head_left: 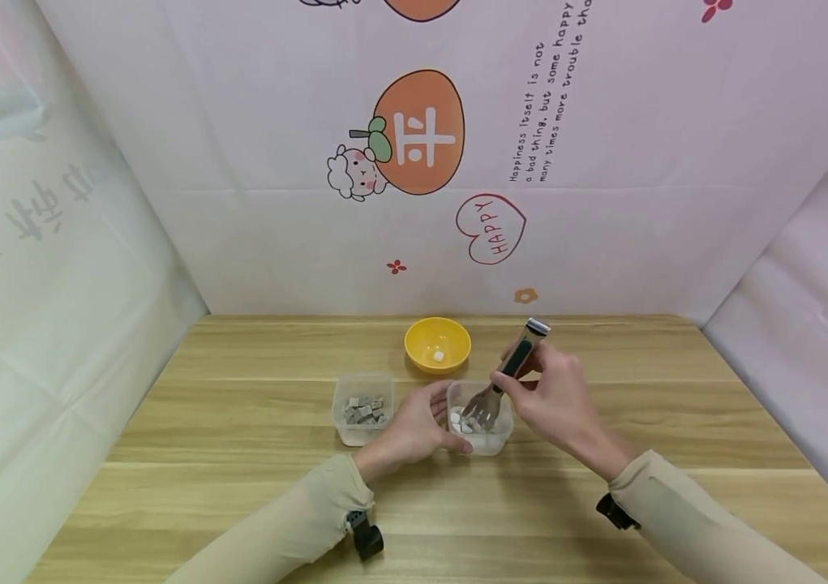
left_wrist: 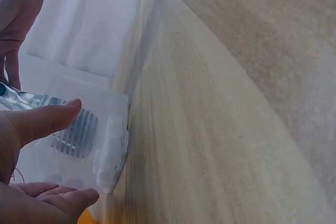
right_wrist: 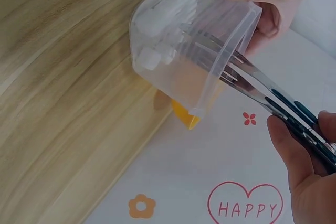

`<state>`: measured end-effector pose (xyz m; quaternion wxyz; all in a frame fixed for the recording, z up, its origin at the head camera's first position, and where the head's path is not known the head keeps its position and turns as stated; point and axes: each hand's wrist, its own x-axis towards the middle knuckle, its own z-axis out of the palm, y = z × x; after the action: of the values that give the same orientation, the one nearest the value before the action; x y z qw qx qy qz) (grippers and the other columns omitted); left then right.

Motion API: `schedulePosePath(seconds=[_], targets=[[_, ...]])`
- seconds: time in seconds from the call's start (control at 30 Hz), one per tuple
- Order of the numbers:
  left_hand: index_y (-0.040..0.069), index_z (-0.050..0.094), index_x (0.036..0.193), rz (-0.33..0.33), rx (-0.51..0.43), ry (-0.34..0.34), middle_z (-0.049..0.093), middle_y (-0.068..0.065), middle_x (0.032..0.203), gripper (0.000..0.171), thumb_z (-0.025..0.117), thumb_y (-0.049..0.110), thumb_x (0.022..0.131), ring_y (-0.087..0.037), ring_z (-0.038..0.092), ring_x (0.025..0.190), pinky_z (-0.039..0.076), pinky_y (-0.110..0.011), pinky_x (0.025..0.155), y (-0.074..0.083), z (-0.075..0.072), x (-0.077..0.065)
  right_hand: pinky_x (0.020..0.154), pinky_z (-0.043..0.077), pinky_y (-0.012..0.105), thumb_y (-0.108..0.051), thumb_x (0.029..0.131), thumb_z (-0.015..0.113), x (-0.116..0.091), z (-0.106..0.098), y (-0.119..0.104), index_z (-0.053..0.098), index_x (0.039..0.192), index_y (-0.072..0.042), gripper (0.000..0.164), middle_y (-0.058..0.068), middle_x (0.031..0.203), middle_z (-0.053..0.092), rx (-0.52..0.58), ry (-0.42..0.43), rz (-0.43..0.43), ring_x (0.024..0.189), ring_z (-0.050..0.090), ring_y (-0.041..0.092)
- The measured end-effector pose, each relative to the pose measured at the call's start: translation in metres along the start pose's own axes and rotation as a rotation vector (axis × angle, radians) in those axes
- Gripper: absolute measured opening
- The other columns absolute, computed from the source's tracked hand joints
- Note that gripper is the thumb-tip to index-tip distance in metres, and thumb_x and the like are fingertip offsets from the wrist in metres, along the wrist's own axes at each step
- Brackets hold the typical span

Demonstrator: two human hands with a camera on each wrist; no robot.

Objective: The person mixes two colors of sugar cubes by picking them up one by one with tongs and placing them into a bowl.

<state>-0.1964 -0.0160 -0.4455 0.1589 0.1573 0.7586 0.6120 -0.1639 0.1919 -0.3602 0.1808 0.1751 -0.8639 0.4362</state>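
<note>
My right hand [head_left: 558,399] grips metal tongs [head_left: 516,362] with dark green handle grips, tilted down into a clear plastic container [head_left: 486,445]. Slotted, fork-like ends of the tongs reach among several small white pieces [right_wrist: 149,59] at the container's bottom. In the right wrist view the two tong arms stand slightly apart. My left hand [head_left: 414,426] holds the container from its left, thumb along the near side and fingers at the far side. The left wrist view shows the slotted tong ends [left_wrist: 76,135] through the container wall.
A second clear container [head_left: 355,438] with several grey cubes [head_left: 365,410] stands left of my left hand. Behind the containers sits a yellow bowl [head_left: 421,357] with one white piece [head_left: 439,356] inside. A printed white backdrop [head_left: 275,243] rises at the table's [head_left: 253,422] back edge.
</note>
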Motion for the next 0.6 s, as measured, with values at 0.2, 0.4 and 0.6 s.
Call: schedulePosePath(seconds=[0.2,0.4,0.6], targets=[[-0.003,0.043,0.156,0.010,-0.007,-0.002,0.047,-0.019,0.159,0.101,0.094,-0.008,0.068,-0.034,0.048,0.144,0.041,-0.040,0.120,0.000,0.000,-0.001,0.071,0.067,0.031,0.006,0.090,0.079,0.002,0.000,0.003,0.064,0.107,0.002,0.023,0.011,0.095,0.072,0.022,-0.054,0.006,0.084,0.073,0.024],[-0.003,0.044,0.155,0.017,0.006,-0.003,0.048,-0.019,0.158,0.101,0.094,-0.007,0.068,-0.034,0.049,0.144,0.042,-0.040,0.120,0.000,0.000,0.000,0.072,0.067,0.030,0.004,0.091,0.079,0.005,0.000,0.006,0.064,0.107,0.000,0.022,0.010,0.094,0.072,0.026,-0.090,0.016,0.084,0.073,0.022],[-0.004,0.044,0.155,0.026,0.022,-0.003,0.049,-0.020,0.157,0.100,0.095,-0.006,0.068,-0.034,0.050,0.143,0.043,-0.041,0.119,-0.001,0.000,0.001,0.070,0.066,0.028,0.002,0.090,0.081,0.010,0.001,0.006,0.064,0.105,-0.002,0.023,0.004,0.087,0.072,0.001,-0.124,0.006,0.080,0.071,0.019]])
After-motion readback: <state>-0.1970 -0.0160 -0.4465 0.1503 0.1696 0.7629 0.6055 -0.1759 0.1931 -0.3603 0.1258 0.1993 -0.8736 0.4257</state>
